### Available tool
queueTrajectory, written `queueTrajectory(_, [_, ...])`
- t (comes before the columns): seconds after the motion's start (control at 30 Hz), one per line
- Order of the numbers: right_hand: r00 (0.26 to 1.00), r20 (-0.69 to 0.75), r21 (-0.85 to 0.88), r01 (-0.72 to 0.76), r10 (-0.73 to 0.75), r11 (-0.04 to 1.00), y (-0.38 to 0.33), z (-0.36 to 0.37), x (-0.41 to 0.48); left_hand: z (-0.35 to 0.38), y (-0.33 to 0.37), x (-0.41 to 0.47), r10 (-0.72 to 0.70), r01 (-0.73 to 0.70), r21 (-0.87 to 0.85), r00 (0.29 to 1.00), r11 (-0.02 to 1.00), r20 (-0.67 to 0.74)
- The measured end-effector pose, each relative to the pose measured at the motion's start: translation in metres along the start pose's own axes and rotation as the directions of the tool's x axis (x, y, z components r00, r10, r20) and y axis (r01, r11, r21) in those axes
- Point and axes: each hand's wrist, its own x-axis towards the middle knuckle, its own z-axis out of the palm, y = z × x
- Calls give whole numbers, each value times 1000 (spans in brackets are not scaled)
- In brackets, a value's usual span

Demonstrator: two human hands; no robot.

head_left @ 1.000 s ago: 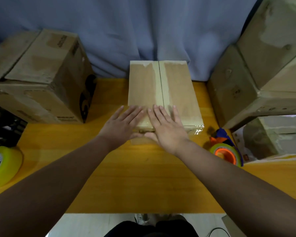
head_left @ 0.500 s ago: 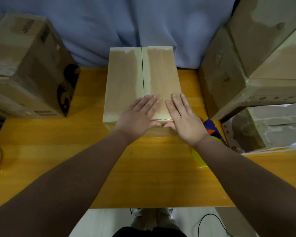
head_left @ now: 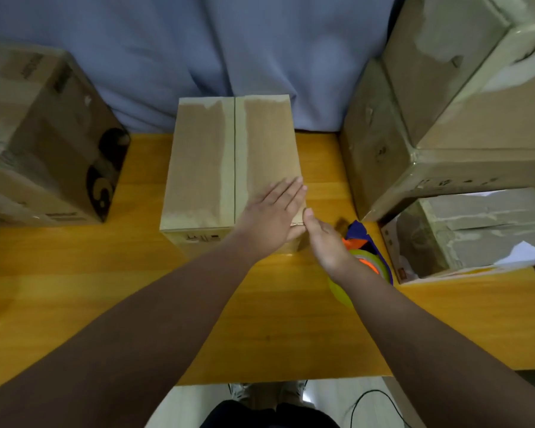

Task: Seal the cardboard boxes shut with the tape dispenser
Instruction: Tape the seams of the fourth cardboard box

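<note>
Brown cardboard box (head_left: 204, 168) on the yellow counter (head_left: 74, 288), near its far edge. My left hand (head_left: 269, 217) lies flat, fingers straight, on the box's near right corner, probably steadying it. My right hand (head_left: 326, 242) touches that corner, fingers too blurred to judge; the orange-and-blue tape dispenser (head_left: 372, 264) lies beneath that wrist.

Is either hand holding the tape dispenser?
No: the tape dispenser lies on the table beside the right hand; the left hand rests flat on the box.
</note>
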Motion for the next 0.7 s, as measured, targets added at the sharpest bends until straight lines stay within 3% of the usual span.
queueTrajectory(0.13, [995,35,10,-95,94,995,-2,-16,11,5,6,8,2,-1,92,1000,996,-21])
queueTrajectory(0.23, [997,68,-64,-18,22,998,-5,-11,14,1,11,14,-27,26,160,1000,987,4])
queueTrajectory(0.4, [995,-73,-46,66,-69,997,5,5,19,9,-3,4,-1,13,141,996,990,-84])
queueTrajectory(0.53, [988,-129,-20,85,-87,996,8,10,21,20,-32,-25,37,-26,126,996,992,-80])
queueTrajectory(0.7, [984,-159,-25,77,-79,997,6,14,16,26,-66,-67,-27,35,138,998,990,-61])
